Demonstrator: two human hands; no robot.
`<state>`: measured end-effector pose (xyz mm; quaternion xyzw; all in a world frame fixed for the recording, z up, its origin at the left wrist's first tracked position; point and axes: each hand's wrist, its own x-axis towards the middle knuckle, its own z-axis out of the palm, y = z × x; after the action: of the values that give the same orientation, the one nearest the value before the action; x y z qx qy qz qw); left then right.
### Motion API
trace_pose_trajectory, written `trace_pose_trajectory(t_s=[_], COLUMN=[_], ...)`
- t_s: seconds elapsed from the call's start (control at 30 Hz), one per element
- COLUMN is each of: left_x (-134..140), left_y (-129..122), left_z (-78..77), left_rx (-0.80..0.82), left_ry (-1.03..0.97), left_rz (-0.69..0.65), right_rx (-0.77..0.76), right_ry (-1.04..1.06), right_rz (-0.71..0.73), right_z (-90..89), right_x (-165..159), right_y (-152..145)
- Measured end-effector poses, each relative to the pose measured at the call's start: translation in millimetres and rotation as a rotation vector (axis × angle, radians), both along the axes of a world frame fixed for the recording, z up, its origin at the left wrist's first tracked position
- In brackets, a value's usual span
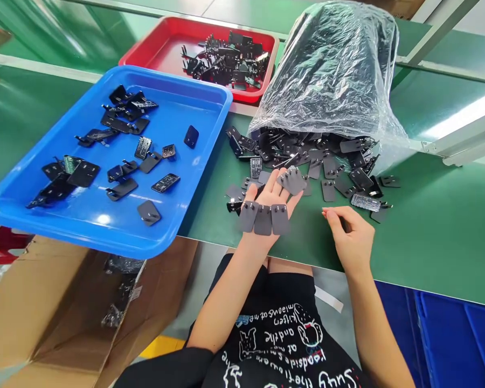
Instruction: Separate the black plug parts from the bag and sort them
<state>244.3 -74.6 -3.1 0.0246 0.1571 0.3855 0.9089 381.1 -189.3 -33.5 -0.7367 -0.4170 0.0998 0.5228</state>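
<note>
My left hand (271, 195) is turned palm up over the table's front edge. Three black plug plates with pins (263, 220) lie in a row across its palm and wrist, and more overlapping plug plates (292, 180) rest on the fingers. To the right, my right hand (351, 233) hovers over the green table with thumb and fingertips pressed together; no part shows between them. Just beyond both hands, a loose pile of black plug plates (328, 164) spills from the mouth of a clear plastic bag (331, 70).
A blue tray (210, 167) on the left holds scattered black plug plates. Behind it stands a red tray (153, 51) with a heap of similar parts. A cardboard box (60, 307) sits below at left, blue bins (452, 334) at lower right. A metal frame (464, 132) crosses the right side.
</note>
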Motion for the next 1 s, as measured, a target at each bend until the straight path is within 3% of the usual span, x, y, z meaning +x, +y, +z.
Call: trace_pose_trajectory(t_s=[0.23,0.5,0.83,1.0], left_x=[2,2,-4,-6], left_y=[-9,-23,-36,-40], left_z=[29.6,37.6,66.9,67.9], left_rx=[0.005,0.042,0.125,0.150], left_ry=[-0.010,-0.017,-0.015,-0.041], left_rz=[0.016,0.046,0.040,0.048], right_rx=[-0.005,0.010,0.004,0.028], right_ry=[-0.003,-0.018,-0.029,-0.041], right_rz=[-0.017,-0.020,-0.035,-0.048], right_z=[-2.4,-2.2,-1.8,-4.0], right_x=[0,0,-1,0], right_y=[2,0,1,1])
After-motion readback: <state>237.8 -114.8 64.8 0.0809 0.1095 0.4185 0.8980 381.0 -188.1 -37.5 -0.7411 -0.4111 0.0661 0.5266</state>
